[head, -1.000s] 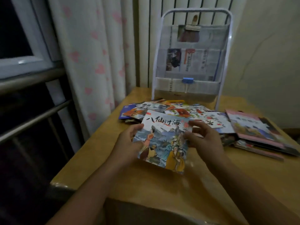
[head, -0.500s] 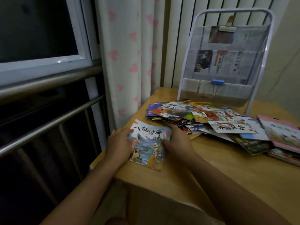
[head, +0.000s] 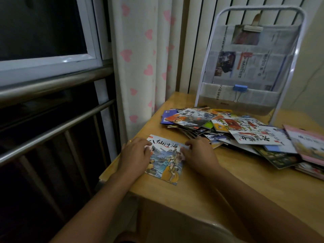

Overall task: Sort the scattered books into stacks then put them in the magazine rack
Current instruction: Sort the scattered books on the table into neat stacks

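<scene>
Where the counter [head: 201, 186] meets its near left corner: one picture book [head: 166, 160] lying flat, cover up, apart from the scattered pile of books [head: 228, 128]. Left hand [head: 135, 155] palm down over the book's left edge, forearm reaching in from lower left, fingers [head: 146, 148] lightly bent and resting on the cover, nothing gripped. Right hand [head: 198, 153] palm down at the book's right edge, forearm entering from lower right, fingers bent slightly, tips touching the upper right of the cover; whether the thumb is under the edge cannot be told. Pile spread across the counter's far middle and right. Magazine rack [head: 252, 62] upright behind the pile, newspaper in its pockets, blue binder clip [head: 239, 90] on the lower pocket.
</scene>
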